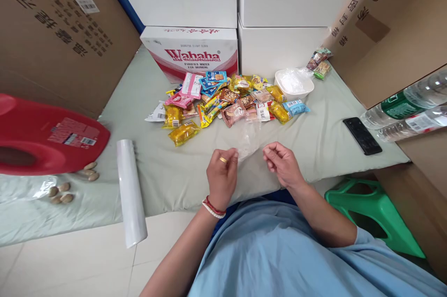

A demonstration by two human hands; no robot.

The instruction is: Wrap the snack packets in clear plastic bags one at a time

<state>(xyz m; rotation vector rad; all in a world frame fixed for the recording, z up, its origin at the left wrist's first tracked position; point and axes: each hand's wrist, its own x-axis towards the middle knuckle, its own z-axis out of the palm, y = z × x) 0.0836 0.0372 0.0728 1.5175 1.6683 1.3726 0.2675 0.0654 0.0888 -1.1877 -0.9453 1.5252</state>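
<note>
My left hand [221, 173], with a ring and a red-and-white wristband, pinches the lower edge of a clear plastic bag [248, 138] that stands up from the grey-green cloth [181, 166]. My right hand [282, 163] hovers just right of the bag with its fingers curled together and nothing visible in them. Beyond the bag lies a heap of several small snack packets [230, 97], yellow, pink, blue and brown.
A white bowl [294, 84] lined with plastic sits right of the heap. A roll of clear bags [131, 192] lies at left, near a red container [42, 136] and some nuts [61, 192]. A black phone [362, 135], water bottles [408, 111], a green stool [377, 213] and cardboard boxes [190, 50] ring the area.
</note>
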